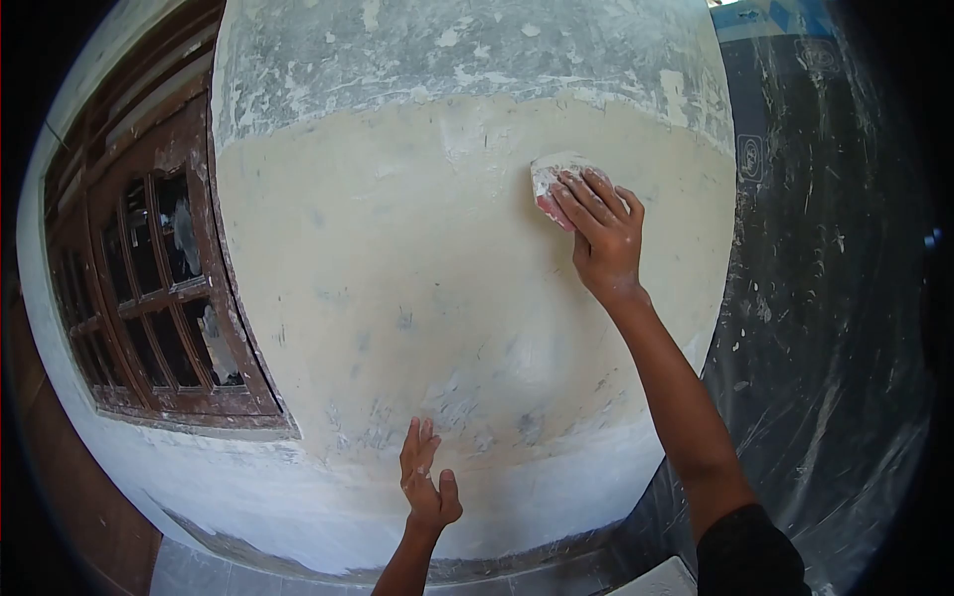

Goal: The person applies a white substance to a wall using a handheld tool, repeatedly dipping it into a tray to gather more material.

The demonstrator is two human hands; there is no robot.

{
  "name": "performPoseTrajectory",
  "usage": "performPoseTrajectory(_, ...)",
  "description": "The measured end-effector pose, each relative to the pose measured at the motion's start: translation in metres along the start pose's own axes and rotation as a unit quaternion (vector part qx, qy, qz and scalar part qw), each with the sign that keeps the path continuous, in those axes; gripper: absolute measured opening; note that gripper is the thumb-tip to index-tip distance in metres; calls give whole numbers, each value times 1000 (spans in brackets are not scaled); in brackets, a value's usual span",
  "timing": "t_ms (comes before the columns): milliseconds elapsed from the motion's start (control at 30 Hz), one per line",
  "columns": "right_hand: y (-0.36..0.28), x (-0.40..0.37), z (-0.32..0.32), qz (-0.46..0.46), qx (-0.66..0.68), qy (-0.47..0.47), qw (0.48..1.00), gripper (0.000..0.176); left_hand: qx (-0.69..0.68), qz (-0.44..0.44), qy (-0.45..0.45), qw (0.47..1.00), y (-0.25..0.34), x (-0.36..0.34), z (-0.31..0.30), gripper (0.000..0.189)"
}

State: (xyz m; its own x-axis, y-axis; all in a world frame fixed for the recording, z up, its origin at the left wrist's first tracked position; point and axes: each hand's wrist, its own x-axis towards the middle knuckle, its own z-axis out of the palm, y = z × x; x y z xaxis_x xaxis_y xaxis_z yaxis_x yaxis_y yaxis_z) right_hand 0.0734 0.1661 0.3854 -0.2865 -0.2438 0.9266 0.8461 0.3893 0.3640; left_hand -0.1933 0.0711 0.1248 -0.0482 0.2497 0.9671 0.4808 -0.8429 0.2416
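High on the wall [417, 228], my right hand [608, 238] has its fingers wrapped over a pink sponge [553, 189] coated with white paste. The sponge lies against the cream-coloured band of the wall, right of its middle. White residue marks the fingers of this hand. Lower down, my left hand [429, 477] is held up with fingers stretched and thumb apart, nothing in it. It overlaps the lower edge of the cream band, near grey scuffed patches [447, 392].
A brown wooden window [159, 288] with dark panes is set in the wall at left. Dark, white-streaked sheeting [815, 298] hangs at right. Bare grey wall [457, 50] shows above. Grey floor tiles [199, 571] run along the base, and a pale-rimmed object [661, 578] stands bottom right.
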Motion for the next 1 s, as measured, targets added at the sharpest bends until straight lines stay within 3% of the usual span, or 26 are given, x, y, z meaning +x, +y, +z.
performPoseTrajectory(133, -15, -82, 15, 70, 14, -56, 996, 53, -8, -59, -23, 998, 10, -31, 2, 41)
performPoseTrajectory(267, -127, -312, -62, 91, 91, -273, 953, 51, 7, -104, -109, 989, 31, -84, -1, 41)
performPoseTrajectory(300, -162, -383, -102, 87, 91, -383, 915, 46, 9, -118, -137, 983, 39, -100, -3, 41)
performPoseTrajectory(333, -189, -452, -142, 200, 192, -593, 756, 41, 3, -119, -160, 980, 45, -112, -5, 43)
performPoseTrajectory(367, -218, -535, -175, 274, 160, -651, 690, 40, -2, -125, -170, 978, 48, -122, -7, 43)
performPoseTrajectory(433, -251, -556, -225, 595, 116, -484, 631, 26, -17, -139, -223, 965, 52, -145, -11, 43)
performPoseTrajectory(467, -248, -482, -234, 832, 130, -318, 435, 23, -17, -146, -237, 960, 57, -149, -13, 43)
performPoseTrajectory(500, -245, -456, -240, 920, 179, -115, 330, 27, -27, -168, -243, 955, 64, -152, -15, 42)
performPoseTrajectory(567, -236, -456, -267, 904, 293, 3, 311, 28, -60, -229, -250, 939, 75, -164, -11, 42)
performPoseTrajectory(633, -232, -437, -285, 902, 322, 41, 284, 30, -97, -254, -230, 935, 86, -186, -5, 42)
performPoseTrajectory(767, -254, -425, -341, 907, 302, 85, 279, 33, -124, -345, -270, 890, 117, -246, 10, 44)
performPoseTrajectory(867, -278, -417, -391, 933, 247, 72, 253, 36, -143, -421, -315, 838, 151, -294, 15, 46)
performPoseTrajectory(933, -298, -428, -430, 948, 257, 54, 181, 38, -155, -471, -362, 789, 175, -317, 20, 49)
performPoseTrajectory(1000, -315, -444, -468, 961, 223, 22, 162, 39, -153, -488, -379, 772, 193, -357, 26, 49)
